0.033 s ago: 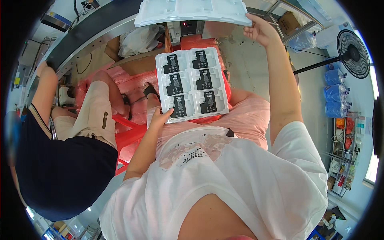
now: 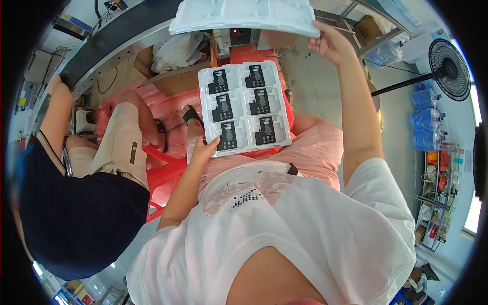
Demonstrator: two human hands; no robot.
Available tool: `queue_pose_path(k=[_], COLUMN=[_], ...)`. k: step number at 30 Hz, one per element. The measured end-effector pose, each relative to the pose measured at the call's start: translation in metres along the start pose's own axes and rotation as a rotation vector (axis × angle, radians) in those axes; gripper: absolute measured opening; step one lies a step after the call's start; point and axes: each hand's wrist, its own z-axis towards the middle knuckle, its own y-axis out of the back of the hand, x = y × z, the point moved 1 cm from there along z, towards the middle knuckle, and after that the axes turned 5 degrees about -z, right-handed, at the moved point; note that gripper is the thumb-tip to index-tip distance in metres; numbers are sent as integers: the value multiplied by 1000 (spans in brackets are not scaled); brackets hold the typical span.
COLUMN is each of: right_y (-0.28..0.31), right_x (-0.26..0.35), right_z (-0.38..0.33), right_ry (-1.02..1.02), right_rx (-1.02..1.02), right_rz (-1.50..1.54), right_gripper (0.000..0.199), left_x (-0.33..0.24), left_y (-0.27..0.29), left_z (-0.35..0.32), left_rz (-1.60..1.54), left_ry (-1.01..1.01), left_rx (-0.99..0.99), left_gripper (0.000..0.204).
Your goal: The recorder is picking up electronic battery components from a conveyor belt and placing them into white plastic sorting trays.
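So the white tray (image 2: pixel 246 108) with six black flat parts sits on the lap, long axis running near to far. The left hand (image 2: pixel 205 150) pinches its near-left corner. The right hand (image 2: pixel 330 44) is up far right, gripping the edge of an empty white tray (image 2: pixel 244 15) held above it. A co-worker (image 2: pixel 76 203) sits left; a fan (image 2: pixel 450 68) stands right.

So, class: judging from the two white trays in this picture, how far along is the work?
Done: the white tray on the lap has all six pockets filled with black flat parts. In hand: the left hand steadies its near corner, while the right hand holds a second, empty white tray raised above it. Left: that upper tray is not yet set down.
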Motion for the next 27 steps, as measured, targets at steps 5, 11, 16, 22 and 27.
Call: queue_pose_path(k=[5,11,16,22,27], right_y=[-81,-143,-136,-127,-84], right_x=[-66,-122,-122,-123,-49], right_z=[-73,-115,-121,-132,-125], right_ry=[5,-158,-99,-185,191], right_rx=[175,207,199,334,-39], right_rz=[198,179,100,-168,-213], right_gripper=[35,42,38,32,28], left_x=[-57,-183,-183,-159,-150], left_y=[-12,-27,-10,23,88], left_z=[3,-22,-22,-40,-75], left_rz=[111,-835,-816,-1019,-340], left_ry=[-482,-373,-416,-293,-508], left_rx=[-238,238,63,-181,-963], left_gripper=[63,58,50,42,68])
